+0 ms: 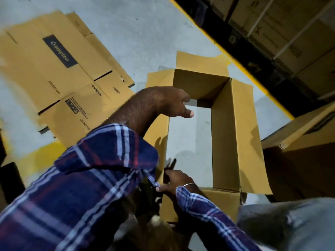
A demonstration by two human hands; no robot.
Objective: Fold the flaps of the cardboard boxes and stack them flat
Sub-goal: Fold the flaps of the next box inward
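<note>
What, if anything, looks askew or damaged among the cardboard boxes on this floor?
Nothing looks damaged. The flattened brown Crompton cardboard boxes lie in a loose, fanned pile rather than squared up, edges offset. The open brown cardboard box has no bottom closed; grey floor shows through it. Left hand reaches over its rim; right hand grips the near corner.

On the flattened cardboard boxes lying on the floor left of the open box, a dark label reads "Crompton". The same name is printed again, smaller, on a panel nearer that open box. "CEILING FAN" appears twice along panel edges. Other fine print there, and markings on the stacked cartons beyond, are illegible.
</note>
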